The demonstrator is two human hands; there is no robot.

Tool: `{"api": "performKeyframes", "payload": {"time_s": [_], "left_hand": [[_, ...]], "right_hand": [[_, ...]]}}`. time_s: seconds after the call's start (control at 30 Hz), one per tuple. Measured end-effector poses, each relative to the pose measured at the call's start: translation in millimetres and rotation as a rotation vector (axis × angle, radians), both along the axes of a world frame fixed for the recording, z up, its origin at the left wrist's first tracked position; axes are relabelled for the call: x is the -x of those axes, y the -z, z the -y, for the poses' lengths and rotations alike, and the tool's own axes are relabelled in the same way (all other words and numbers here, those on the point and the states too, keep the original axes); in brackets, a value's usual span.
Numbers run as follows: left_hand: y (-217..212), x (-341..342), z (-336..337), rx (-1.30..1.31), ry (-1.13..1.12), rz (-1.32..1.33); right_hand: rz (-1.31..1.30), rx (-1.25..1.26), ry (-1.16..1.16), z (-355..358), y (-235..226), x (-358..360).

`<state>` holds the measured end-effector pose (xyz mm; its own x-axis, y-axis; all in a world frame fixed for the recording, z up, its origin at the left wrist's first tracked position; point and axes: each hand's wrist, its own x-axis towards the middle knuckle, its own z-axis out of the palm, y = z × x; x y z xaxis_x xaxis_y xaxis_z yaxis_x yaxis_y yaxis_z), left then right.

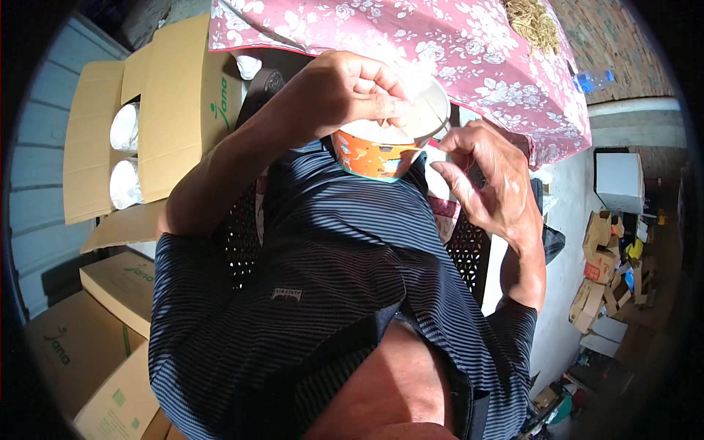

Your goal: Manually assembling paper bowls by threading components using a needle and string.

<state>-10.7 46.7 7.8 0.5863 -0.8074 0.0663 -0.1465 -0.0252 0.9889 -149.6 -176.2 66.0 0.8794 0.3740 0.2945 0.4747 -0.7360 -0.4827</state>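
Observation:
In front of my chest, by the table's near edge, is a round paper bowl (pixel 372 158) with an orange printed outside and a pale inside, its mouth tilted partly toward me. My left hand (pixel 367 95) is over the near left part of the mouth, thumb and fingers pinched together. Bright glare and the fingers hide whatever may be in that pinch. Just outside the bowl's right rim is my right hand (pixel 488 176), fingers curled and the thumb visibly apart from the forefinger. A thin pale strip (pixel 433 141) lies between the bowl and those fingertips.
A pink flowered cloth (pixel 506 88) covers the table ahead, with a bundle of tan string (pixel 532 26) on it. An opened carton (pixel 172 103) at left shows wrapped white stacks (pixel 125 183). More cartons (pixel 81 345) stand below it. Flattened cardboard (pixel 598 268) lies at right.

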Motion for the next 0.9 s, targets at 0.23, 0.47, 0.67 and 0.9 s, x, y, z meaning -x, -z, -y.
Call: {"api": "performKeyframes", "payload": {"time_s": [0.23, 0.47, 0.67, 0.9], "left_hand": [[3.4, -2.5, 4.0, -0.029, 0.230, 0.299], [5.6, -6.5, 0.0, 0.026, 0.216, 0.133], [23.2, -13.6, 2.1, 0.056, 0.199, 0.043], [27.4, -12.2, 2.7, 0.057, 0.157, 0.075]], "right_hand": [[0.177, 0.018, -0.134, 1.5, -11.3, -27.8], [0.149, -0.088, -0.100, 5.8, 6.3, -36.7], [0.032, -0.067, 0.050, -10.0, 16.3, -20.9], [0.153, -0.104, 0.118, -15.8, 42.9, -22.6]]}}
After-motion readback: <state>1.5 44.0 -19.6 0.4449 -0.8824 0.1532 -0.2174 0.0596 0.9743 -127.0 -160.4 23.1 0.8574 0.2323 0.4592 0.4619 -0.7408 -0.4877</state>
